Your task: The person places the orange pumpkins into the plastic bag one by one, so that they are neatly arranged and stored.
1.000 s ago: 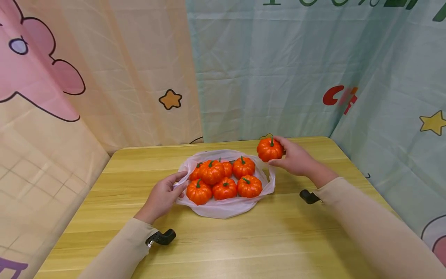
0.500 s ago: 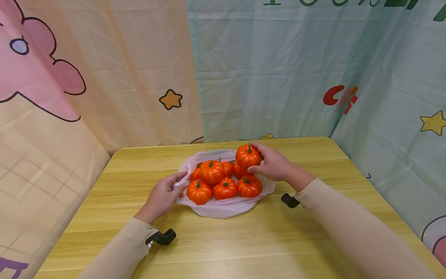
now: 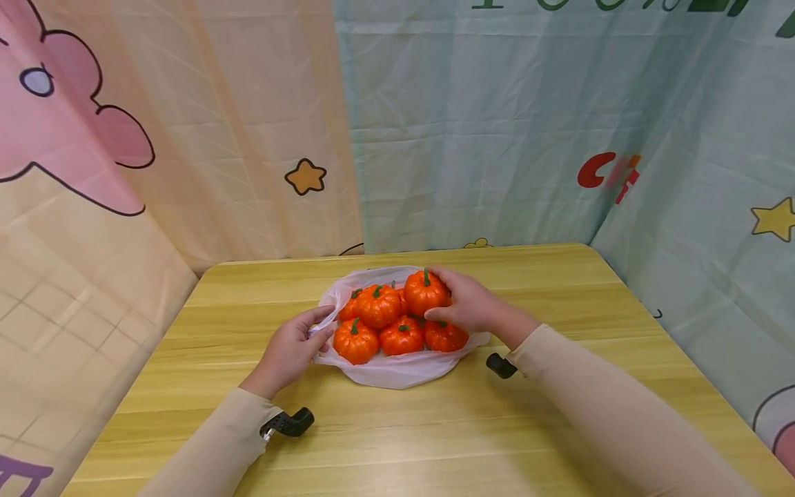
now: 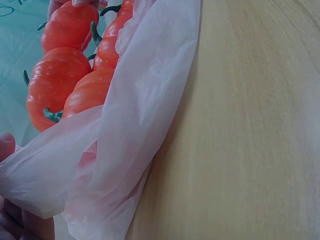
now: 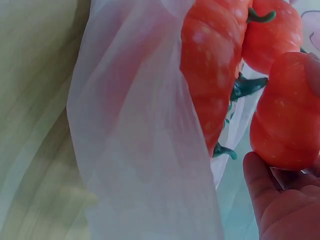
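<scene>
A white plastic bag point(image 3: 397, 376) lies open on the table, holding several small orange pumpkins with green stems, such as the front left pumpkin point(image 3: 355, 342). My left hand point(image 3: 292, 352) pinches the bag's left edge between thumb and fingers; the left wrist view shows the gathered plastic point(image 4: 35, 180) there. My right hand point(image 3: 468, 304) grips one pumpkin point(image 3: 425, 293) from its right side, over the back right of the bag. In the right wrist view the thumb point(image 5: 257, 175) lies against that held pumpkin point(image 5: 287, 115). Under it, the back right pumpkin is hidden in the head view.
The wooden table point(image 3: 397, 442) reaches out on all sides of the bag. Printed curtains point(image 3: 472, 138) stand close behind the table and along its sides. A black wrist camera mount point(image 3: 295, 422) sticks out from the left sleeve, another mount point(image 3: 500, 366) from the right.
My right hand has carried its pumpkin leftward and down, from beyond the bag's right edge to over the pumpkins inside. The left hand keeps its place at the bag's edge.
</scene>
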Demonstrator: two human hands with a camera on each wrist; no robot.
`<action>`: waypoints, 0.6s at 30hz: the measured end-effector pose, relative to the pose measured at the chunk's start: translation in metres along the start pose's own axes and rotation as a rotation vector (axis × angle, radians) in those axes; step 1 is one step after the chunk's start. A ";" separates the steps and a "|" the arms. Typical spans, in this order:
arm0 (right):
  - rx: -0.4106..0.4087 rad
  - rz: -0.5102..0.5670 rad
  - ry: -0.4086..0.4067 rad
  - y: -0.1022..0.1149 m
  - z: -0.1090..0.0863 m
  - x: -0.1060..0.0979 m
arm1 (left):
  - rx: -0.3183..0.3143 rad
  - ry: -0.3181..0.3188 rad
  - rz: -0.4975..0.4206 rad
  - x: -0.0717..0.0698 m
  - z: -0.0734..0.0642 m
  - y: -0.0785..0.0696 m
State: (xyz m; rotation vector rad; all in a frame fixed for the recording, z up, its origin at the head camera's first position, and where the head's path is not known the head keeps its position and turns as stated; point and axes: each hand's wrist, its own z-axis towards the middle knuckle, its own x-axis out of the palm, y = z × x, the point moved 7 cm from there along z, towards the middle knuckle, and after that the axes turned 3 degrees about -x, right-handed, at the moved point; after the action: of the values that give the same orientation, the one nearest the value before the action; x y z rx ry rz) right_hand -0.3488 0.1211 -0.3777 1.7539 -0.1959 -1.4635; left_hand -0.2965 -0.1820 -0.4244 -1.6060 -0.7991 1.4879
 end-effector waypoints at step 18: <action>0.010 -0.036 0.005 0.001 0.002 0.010 | 0.005 0.001 0.020 -0.001 -0.001 0.001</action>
State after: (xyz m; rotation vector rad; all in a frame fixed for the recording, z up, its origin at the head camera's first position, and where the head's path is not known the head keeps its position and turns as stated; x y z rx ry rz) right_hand -0.3472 0.1133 -0.3848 1.7772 -0.1706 -1.4865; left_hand -0.2958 -0.1831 -0.4245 -1.6155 -0.7806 1.5017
